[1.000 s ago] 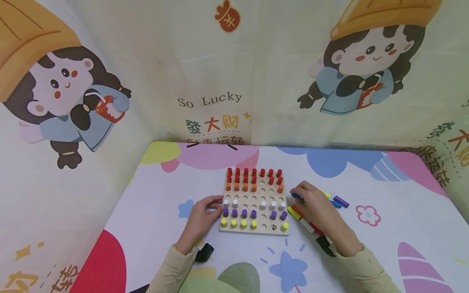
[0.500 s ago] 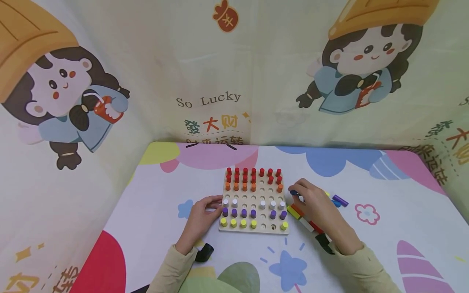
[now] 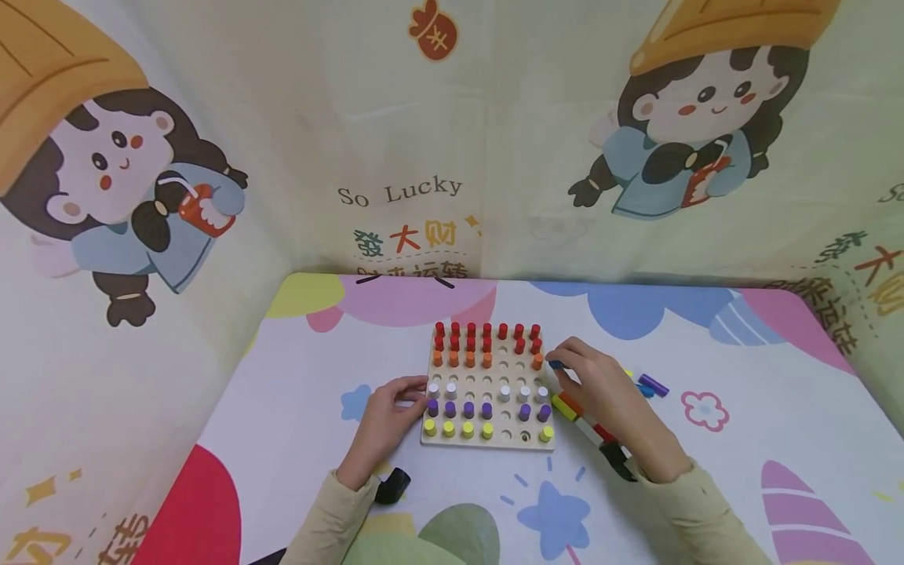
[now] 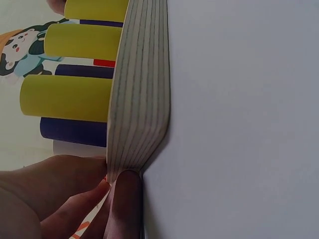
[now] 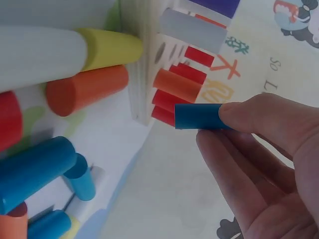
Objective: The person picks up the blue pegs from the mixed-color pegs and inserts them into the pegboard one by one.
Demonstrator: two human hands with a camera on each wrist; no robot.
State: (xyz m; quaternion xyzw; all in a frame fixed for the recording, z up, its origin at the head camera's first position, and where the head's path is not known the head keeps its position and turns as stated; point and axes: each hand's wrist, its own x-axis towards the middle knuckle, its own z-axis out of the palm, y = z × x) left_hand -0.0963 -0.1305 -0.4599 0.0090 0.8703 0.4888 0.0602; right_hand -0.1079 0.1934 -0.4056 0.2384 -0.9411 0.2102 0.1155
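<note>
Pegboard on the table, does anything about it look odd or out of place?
Nothing damaged or spilled. The pegboard simply has empty holes, loose pegs lie right of it, and the right hand pinches a blue peg.

Cartoon-printed backdrop, colourful tablecloth

1. Your right hand has come up off the pile of loose pegs and slid left and away from you, toward the far right side of the board
2. The blue peg you pinch has gone with it: a second ago it was low beside the white row, now it is just beside the orange peg at the board's right edge
3. More of the loose pegs beside the board now show, since your hand no longer covers them
</note>
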